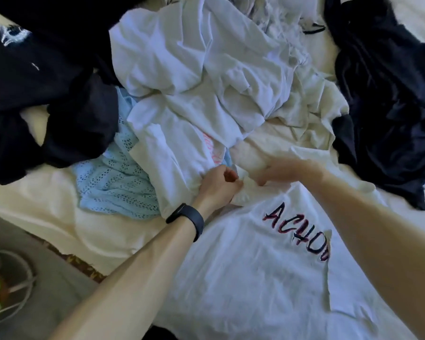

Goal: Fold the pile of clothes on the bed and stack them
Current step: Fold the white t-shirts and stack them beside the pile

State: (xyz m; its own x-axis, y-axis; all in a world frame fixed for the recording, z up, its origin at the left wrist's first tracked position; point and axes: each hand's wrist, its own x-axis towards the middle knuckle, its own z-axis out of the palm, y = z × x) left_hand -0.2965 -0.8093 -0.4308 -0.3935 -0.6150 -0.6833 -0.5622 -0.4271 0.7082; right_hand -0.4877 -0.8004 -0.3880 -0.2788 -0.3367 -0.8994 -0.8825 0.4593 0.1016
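A white T-shirt with dark lettering (255, 261) lies spread on the bed in front of me. My left hand (219, 185), with a black band on its wrist, pinches a bunched bit of this shirt's far edge. My right hand (280, 170) grips the same edge just to the right, its fingers curled into the cloth. Beyond the hands a heap of white clothes (206, 69) rises in the middle. A light blue knit garment (113, 182) lies to the left of my left hand.
Dark navy clothes (42, 89) are piled at the left, and more dark clothes (388, 99) at the right. The cream bedsheet (59, 204) shows below the blue knit. At the lower left, off the bed's edge, is grey floor with a cable (20, 285).
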